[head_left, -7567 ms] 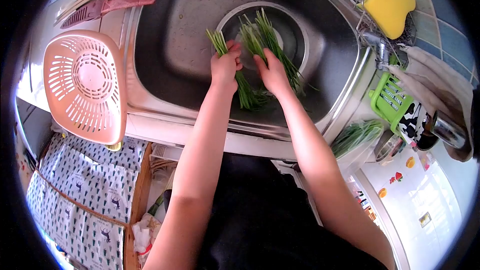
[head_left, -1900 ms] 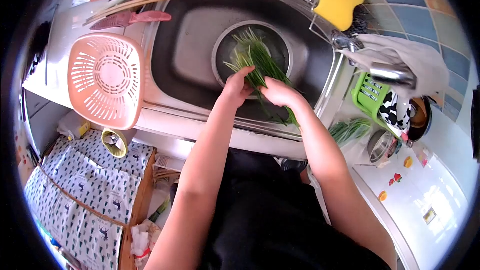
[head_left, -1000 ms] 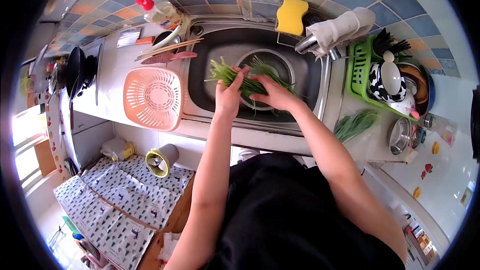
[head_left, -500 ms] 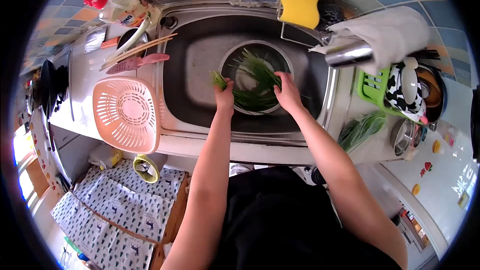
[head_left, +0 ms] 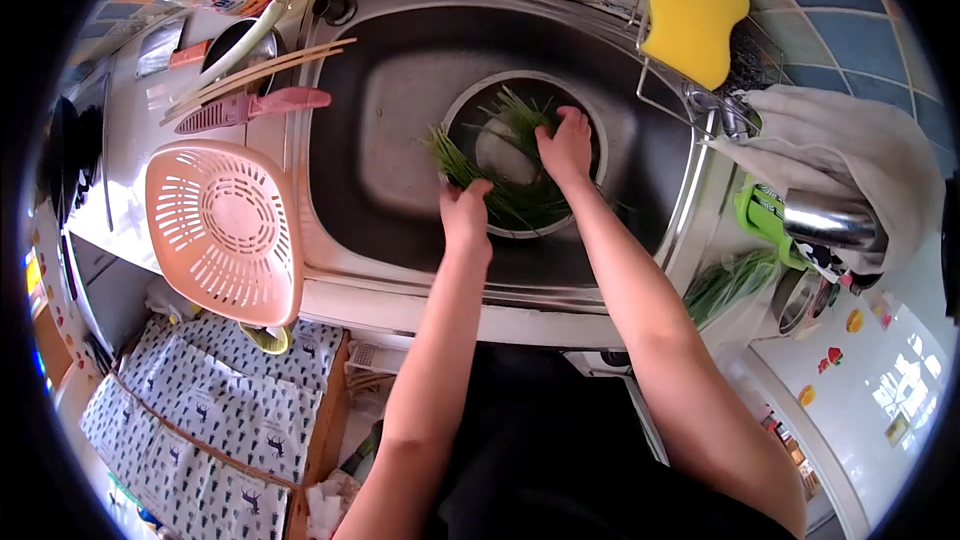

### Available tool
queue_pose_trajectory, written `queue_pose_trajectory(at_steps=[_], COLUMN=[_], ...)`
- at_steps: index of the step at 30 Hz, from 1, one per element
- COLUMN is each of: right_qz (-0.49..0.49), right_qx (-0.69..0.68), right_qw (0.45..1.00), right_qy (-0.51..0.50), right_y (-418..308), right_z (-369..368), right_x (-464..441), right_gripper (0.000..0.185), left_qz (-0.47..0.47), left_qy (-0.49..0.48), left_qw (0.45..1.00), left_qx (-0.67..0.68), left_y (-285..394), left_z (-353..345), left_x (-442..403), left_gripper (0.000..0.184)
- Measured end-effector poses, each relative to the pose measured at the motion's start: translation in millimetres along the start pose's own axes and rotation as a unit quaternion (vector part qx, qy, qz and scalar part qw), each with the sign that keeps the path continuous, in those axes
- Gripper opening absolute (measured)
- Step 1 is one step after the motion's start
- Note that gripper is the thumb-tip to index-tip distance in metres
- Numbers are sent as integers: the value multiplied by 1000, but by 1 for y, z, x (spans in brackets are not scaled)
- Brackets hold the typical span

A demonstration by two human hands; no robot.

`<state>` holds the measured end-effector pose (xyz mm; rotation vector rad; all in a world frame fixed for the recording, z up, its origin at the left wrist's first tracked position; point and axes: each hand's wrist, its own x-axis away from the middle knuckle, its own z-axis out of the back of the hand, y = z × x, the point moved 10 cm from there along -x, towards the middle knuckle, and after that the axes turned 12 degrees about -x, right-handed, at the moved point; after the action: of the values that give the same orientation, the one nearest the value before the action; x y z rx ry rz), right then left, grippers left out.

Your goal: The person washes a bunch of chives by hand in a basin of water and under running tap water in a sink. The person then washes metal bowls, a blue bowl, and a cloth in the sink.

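Note:
A round bowl (head_left: pixel 462 103) with a pale rim stands in the metal sink, and long thin green chives (head_left: pixel 525 205) lie bent around inside it. At the bowl's near left side, my left hand (head_left: pixel 466 218) is closed around one part of the chives, with ends poking out past the fingers to the upper left. My right hand (head_left: pixel 566 150) reaches over the bowl's right side, its fingers curled on the chives there. What lies under the right palm is hidden.
The sink (head_left: pixel 390 130) surrounds the bowl. Left of it are a pink colander (head_left: pixel 220 290), a pink-handled knife (head_left: pixel 290 100) and chopsticks (head_left: pixel 270 67). On the right are a yellow sponge (head_left: pixel 697 20), a cloth (head_left: pixel 840 150), a metal cylinder (head_left: pixel 830 218) and more greens (head_left: pixel 730 285).
My right hand has moved toward the bowl's far side, and my left hand has come nearer to me. The chives in the bowl have shifted. The whole view has shifted too.

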<state>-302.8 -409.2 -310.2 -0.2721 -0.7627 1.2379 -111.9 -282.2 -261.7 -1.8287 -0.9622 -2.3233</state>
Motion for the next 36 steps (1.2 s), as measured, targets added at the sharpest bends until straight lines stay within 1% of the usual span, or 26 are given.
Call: queue_pose_trajectory(at_steps=[1, 3, 4, 5, 7, 8, 11, 12, 15, 18, 20, 21, 23, 24, 25, 26, 27, 29, 30, 31, 32, 33, 35, 36], right_qz=[-20, -46, -52, -57, -37, -27, -60, -55, -51, -61, -66, -60, -47, 24, 94, 164, 198, 169, 172, 174, 175, 173, 171, 176], right_qx=[-11, -52, -80, -109, -117, -122, -147, -173, -255, -331, -357, -347, -327, -267, -205, -141, -124, -181, -181, -181, -183, -158, -108, -93], right_qw=[999, 998, 995, 992, 990, 989, 984, 981, 965, 942, 931, 935, 942, 963, 974, 976, 971, 968, 966, 964, 961, 964, 968, 973], right_qy=[-24, 6, 21, 37, 67, 82, 77, 73, 45, -3, -27, -35, -49, -26, -2, 22, 51, 46, 67, 88, 116, 128, 150, 120], right_y=[7, 16, 18, 21, 13, 9, 15, 18, 31, 31, 34, 30, 11, -1, -12, -23, -37, -62, -66, -69, -72, -76, -84, -84], right_z=[-2, 1, 3, 4, 9, 11, 2, -3, -19, -31, -41, -36, -22, -10, 4, 16, 35, 66, 77, 86, 93, 99, 108, 101], right_x=[-1, -2, -5, -7, -13, -15, -23, -27, -30, -18, -11, -6, 3, 1, 1, 3, 4, 2, -2, -7, -10, -14, -18, -18], right_gripper=[53, 46, 45, 43, 42, 42, 40, 37, 27, 19, 17, 16, 16, 15, 15, 15, 14, 16, 14, 13, 17, 18, 19, 18], left_qz=[-33, -149, -174, -185, -104, -70, -6, 17, 47, -1, 25, 38, 11, -2, -7, -11, -15, -45, -59, -58, -57, -56, -74, -83], left_qy=[25, 117, 68, -9, -71, -84, -34, -41, -27, -89, -64, -52, -74, -85, -113, -140, -168, -172, -175, -189, -204, -218, -234, -242], left_qw=[999, 981, 982, 983, 992, 993, 999, 998, 998, 993, 995, 995, 996, 995, 992, 987, 982, 981, 981, 978, 974, 971, 965, 963], left_qx=[6, -42, 34, 7, 2, 53, 23, 33, 43, 73, 79, 81, 56, 42, 57, 72, 86, 72, 64, 71, 77, 84, 88, 91], left_y=[1, 2, 2, -1, -16, -29, -55, -60, -60, -50, -52, -50, -40, -37, -35, -34, -33, -20, -13, -9, -4, -2, 1, 2], left_z=[3, 9, -4, -21, -45, -56, -65, -69, -76, -96, -99, -98, -95, -93, -96, -99, -102, -99, -97, -98, -99, -101, -101, -100], left_x=[8, 19, 25, 21, 5, -10, -55, -66, -89, -105, -105, -101, -97, -97, -95, -93, -91, -80, -73, -66, -60, -55, -48, -46], left_gripper=[52, 54, 54, 53, 48, 44, 36, 30, 28, 33, 37, 40, 42, 43, 41, 40, 38, 27, 23, 24, 26, 28, 27, 27])
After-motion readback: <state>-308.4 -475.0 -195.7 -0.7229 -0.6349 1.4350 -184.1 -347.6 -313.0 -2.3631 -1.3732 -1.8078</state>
